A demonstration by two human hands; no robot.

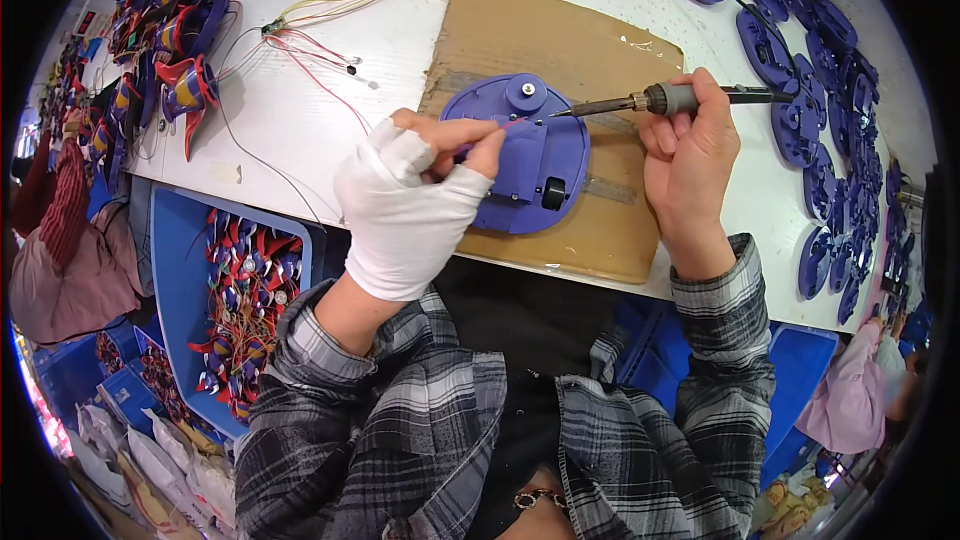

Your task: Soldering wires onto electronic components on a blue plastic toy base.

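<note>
A purple oval plastic base [548, 155] lies on a sheet of brown cardboard [620, 230] in front of me. It has a round post at its far end and a small black part near its close edge. My left hand [410, 205], in a white glove with bare fingertips, pinches a thin red wire [514, 123] over the base. My right hand [692, 140] grips a soldering iron [606, 105] like a pen. The iron's tip points left and reaches the base close to the wire's end; whether they touch is too small to tell.
Several purple bases [795, 120] are lined up along the right side. Red-and-blue parts with wires [185, 90] pile up at the left, beside a wired circuit board [272, 28]. A blue bin [180, 310] of similar parts stands below the table's left edge. Other people sit at both sides.
</note>
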